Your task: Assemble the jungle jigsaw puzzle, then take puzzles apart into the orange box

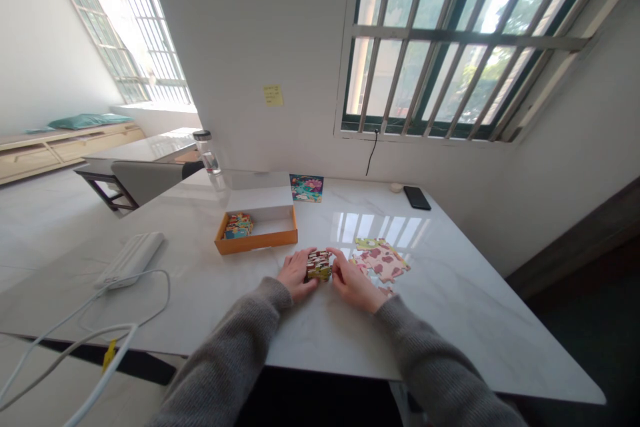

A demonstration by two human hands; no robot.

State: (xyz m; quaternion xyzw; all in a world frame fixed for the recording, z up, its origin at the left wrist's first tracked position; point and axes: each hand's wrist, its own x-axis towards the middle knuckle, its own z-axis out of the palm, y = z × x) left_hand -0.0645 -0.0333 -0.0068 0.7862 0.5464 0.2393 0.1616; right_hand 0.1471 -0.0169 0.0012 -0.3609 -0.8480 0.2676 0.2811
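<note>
Between my two hands is a stack of jigsaw puzzle pieces (319,265), standing just above or on the white table. My left hand (298,274) wraps the stack's left side, fingers bent over it. On the other side, my right hand (353,281) closes in with curled fingers against the right edge. Partly behind the right hand lie joined puzzle pieces (386,260), pink with brown patches and some green along the top. An orange open box (260,241) stands beyond my left hand, with more puzzle pieces (239,225) in its left part.
A colourful picture card (307,188) lies behind the box. At the back right are a black phone (417,198) and a small round object (396,187). A water bottle (207,152) stands at the far left corner; a white power strip (131,259) trails cables at left.
</note>
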